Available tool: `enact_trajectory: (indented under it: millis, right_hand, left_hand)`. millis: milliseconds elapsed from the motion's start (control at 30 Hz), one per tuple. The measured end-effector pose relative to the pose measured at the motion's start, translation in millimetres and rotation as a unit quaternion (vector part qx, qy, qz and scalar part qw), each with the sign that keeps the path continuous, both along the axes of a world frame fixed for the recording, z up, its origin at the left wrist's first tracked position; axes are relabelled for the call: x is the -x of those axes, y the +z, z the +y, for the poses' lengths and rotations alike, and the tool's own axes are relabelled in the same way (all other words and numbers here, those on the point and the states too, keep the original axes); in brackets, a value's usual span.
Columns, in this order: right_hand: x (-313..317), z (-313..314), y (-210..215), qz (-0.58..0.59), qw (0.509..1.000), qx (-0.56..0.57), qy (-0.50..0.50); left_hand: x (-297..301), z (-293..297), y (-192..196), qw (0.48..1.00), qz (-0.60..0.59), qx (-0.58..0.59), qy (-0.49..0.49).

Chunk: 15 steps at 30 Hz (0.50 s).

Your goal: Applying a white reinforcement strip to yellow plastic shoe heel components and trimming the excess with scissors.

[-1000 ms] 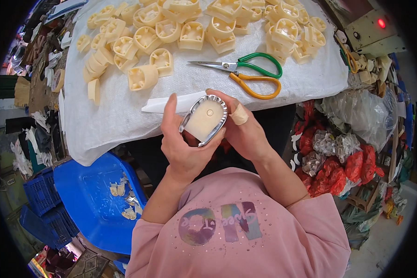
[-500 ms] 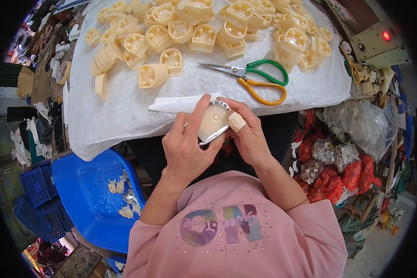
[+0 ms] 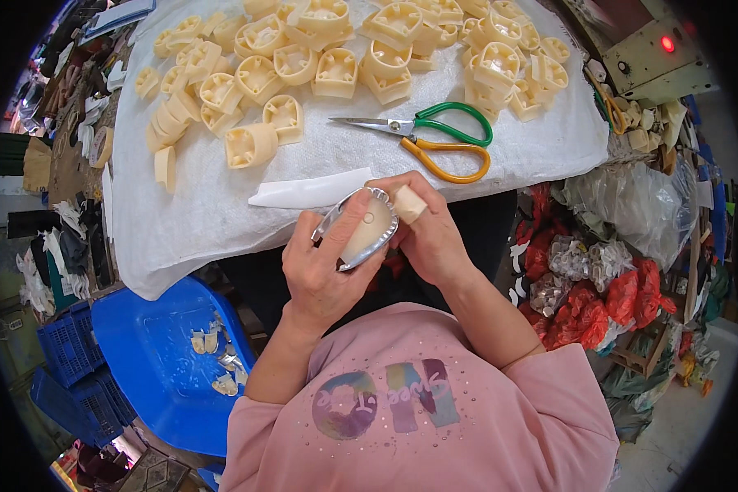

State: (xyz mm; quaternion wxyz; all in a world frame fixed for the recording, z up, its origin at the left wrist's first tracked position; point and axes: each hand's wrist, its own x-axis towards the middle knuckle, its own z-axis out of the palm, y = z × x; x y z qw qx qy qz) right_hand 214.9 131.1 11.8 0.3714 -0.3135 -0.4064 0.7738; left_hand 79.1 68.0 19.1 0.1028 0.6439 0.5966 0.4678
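Just past the cloth's near edge, both hands hold a cream shoe heel [image 3: 369, 230] with a shiny silver covering [image 3: 325, 223] folded round its rim. The covering is pleated at the top of the curve, and a flap stands off on the left. My left hand [image 3: 314, 275] is closed round the heel, its index finger lying across the cream face. My right hand [image 3: 435, 242] grips the right side, its fingertips partly hidden; beige tape [image 3: 408, 203] wraps its thumb. Right beyond the hands lies a white strip [image 3: 307, 191].
Scissors [image 3: 398, 127] with green and orange handles rest on the white cloth [image 3: 213, 197]. Several cream heels [image 3: 295, 64] are heaped behind them. Low on the left, a blue tub [image 3: 152, 353] holds silver-and-cream pieces. Red and clear bags [image 3: 582, 316] crowd the right.
The heel has turned and tilted in my hands, and a silver flap now shows on its left. The left index finger has moved down onto the cream face. The table view has shifted slightly left.
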Motion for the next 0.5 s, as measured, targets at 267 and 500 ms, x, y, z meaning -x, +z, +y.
enact_trajectory:
  millis: [267, 500]
  right_hand:
    - [9, -2, 4, -0.189, 0.947, -0.25, -0.074]
    - [7, 4, 26, -0.297, 0.81, -0.504, -0.043]
  left_hand:
    - [-9, 2, -6, 0.996, -0.048, -0.022, 0.074]
    - [4, 11, 15, 0.998, 0.041, 0.037, -0.034]
